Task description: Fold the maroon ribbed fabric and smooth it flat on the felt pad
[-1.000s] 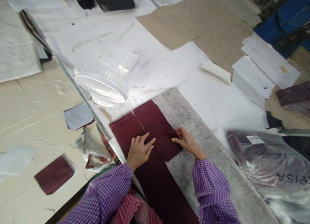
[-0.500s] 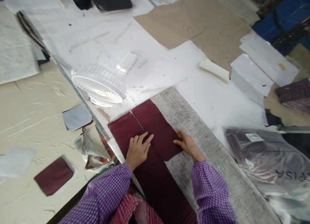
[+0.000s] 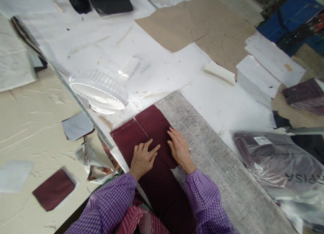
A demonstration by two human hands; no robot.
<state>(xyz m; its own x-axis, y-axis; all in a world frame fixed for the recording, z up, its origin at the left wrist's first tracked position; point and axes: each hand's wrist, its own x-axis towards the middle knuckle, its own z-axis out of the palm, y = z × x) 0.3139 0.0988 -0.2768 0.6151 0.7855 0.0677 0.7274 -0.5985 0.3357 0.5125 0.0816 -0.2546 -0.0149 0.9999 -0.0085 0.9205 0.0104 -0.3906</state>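
Note:
Two dark red pleated pieces lie side by side on a grey speckled board [image 3: 207, 143]: a long strip [image 3: 126, 136] and a shorter piece [image 3: 154, 121], with a thin pale gap between their upper parts. My left hand [image 3: 143, 159] rests on the long strip with fingers spread, its fingertips near the seam between the pieces. My right hand [image 3: 179, 149] lies over the right edge of the shorter piece, fingers apart and partly bent, holding nothing. It hides part of that edge.
A white fan [image 3: 100, 92] stands beyond the board at left. Plastic-wrapped dark goods [image 3: 278, 163] lie at right, brown paper [image 3: 202, 28] farther back. A dark red piece [image 3: 53, 190] and crumpled silver film [image 3: 88, 159] are at left.
My right hand has moved left from the shorter piece's lower right corner onto its right side, and its pinch has opened. My left hand stays in place on the strip.

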